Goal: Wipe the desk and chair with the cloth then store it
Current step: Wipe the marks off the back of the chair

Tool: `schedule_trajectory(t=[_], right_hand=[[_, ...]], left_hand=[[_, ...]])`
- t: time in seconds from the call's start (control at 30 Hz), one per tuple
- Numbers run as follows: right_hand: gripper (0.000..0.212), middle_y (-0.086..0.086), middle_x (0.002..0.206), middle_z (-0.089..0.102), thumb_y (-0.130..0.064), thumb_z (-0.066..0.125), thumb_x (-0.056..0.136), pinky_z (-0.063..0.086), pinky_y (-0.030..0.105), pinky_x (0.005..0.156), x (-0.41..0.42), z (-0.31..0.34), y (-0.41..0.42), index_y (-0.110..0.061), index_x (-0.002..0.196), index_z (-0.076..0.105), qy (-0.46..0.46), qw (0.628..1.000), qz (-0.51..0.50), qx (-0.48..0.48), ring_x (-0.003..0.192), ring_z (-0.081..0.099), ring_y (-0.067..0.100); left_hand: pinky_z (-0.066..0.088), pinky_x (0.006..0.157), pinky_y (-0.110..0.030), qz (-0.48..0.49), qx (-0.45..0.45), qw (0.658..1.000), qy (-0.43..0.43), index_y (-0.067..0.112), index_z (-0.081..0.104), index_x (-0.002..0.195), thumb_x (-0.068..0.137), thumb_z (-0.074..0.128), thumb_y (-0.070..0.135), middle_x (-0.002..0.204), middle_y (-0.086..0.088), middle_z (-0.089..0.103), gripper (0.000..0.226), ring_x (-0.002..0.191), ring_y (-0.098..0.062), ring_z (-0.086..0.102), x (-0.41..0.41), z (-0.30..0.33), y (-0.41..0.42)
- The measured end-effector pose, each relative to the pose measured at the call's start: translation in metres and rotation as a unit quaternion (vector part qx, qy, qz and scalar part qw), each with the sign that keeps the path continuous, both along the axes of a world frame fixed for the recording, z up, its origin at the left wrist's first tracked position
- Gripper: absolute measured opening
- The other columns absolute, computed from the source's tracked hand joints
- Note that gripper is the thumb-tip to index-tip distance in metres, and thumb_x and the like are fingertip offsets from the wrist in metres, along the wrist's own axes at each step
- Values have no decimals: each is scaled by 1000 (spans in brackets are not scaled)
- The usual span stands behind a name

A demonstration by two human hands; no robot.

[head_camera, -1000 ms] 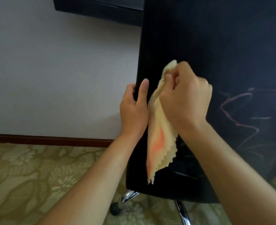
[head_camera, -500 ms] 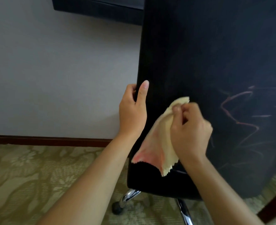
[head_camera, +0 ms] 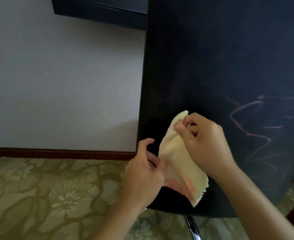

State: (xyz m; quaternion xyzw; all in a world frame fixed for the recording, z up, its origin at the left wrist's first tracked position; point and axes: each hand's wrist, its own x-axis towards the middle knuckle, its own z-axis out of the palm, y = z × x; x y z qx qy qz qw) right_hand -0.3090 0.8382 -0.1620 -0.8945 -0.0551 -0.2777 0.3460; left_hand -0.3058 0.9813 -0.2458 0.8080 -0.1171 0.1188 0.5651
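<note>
The back of the black chair (head_camera: 212, 66) fills the right half of the view, with thin pink scribble marks (head_camera: 246, 118) on its right part. A pale yellow cloth (head_camera: 175, 158) with a pink stain hangs against the lower left of the chair back. My right hand (head_camera: 207, 144) pinches the cloth's top corner between thumb and fingers. My left hand (head_camera: 142, 172) is beside the chair's left edge, fingers curled at the cloth's lower left corner, which disappears behind that hand. The dark desk (head_camera: 99, 13) shows only as an edge at the top.
A white wall (head_camera: 65, 84) with a dark wooden baseboard (head_camera: 56, 153) stands behind the chair. Patterned green-gold carpet (head_camera: 47, 196) covers the floor. A chrome chair leg (head_camera: 193, 227) slants down under the chair back.
My right hand has carried the cloth down the chair back. My left hand has left the chair's edge, dropped lower and come to the cloth's lower corner.
</note>
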Motion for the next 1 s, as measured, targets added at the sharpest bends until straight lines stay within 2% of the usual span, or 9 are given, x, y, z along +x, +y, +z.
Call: schedule_trajectory(t=[0.07,0.13,0.27,0.47,0.6,0.73,0.87,0.93,1.0], right_hand=[[23,-10,40,44,-26,64,95,30,18,39,-10,12,-4,-24,73,57,6,998,60,11,36,36,7],[20,-8,41,43,-26,66,93,27,15,39,-18,15,-11,-21,74,60,15,995,91,30,36,33,6],[19,0,44,44,-27,68,90,26,14,40,-29,7,-28,-19,73,63,46,991,96,86,38,31,7],[17,26,59,55,-35,69,87,36,33,50,-38,0,-37,-24,75,67,103,977,111,149,48,41,23],[13,27,69,61,-36,68,89,41,37,57,-38,-21,-45,-25,82,69,147,966,77,199,55,49,24],[16,8,64,63,-33,62,94,42,26,55,-53,-47,-46,-24,85,71,173,949,5,262,57,54,12],[36,5,70,68,-46,57,89,50,28,64,-70,-72,-34,-20,74,76,289,870,-18,399,64,64,12],[36,5,73,74,-43,59,88,53,35,73,-74,-82,-27,-23,66,80,320,805,-15,499,68,69,18],[29,13,74,72,-40,65,75,52,35,67,-76,-89,-21,-16,67,80,322,770,18,551,65,67,25]], left_hand=[[50,62,-25,-96,-64,990,76,38,54,120,92,68,32,63,8,62,32,60,-3,60,5,7,1],[43,59,-26,-135,-42,988,58,38,64,106,90,69,27,57,6,53,20,56,-9,53,10,15,3],[46,76,-31,-219,25,974,44,28,68,80,78,70,34,83,7,58,6,81,-9,58,13,18,5],[50,100,-53,-362,-40,923,119,3,63,114,87,65,21,112,-16,68,32,108,-29,66,9,24,1],[56,90,-43,-315,-43,941,119,13,67,100,87,67,22,99,-10,73,15,95,-23,71,7,19,-10],[47,67,-25,-284,-143,932,171,22,66,78,78,65,26,78,-3,64,3,76,-16,62,5,17,-9],[46,67,-30,-224,-258,917,204,19,65,78,79,67,25,79,-7,62,6,75,-20,59,4,20,-9],[49,69,-31,-189,-271,920,211,15,65,84,88,66,21,83,-7,65,8,78,-20,62,1,20,-10],[49,70,-33,-151,-271,925,220,13,64,86,90,63,19,84,-8,67,8,79,-21,63,-3,17,-8]])
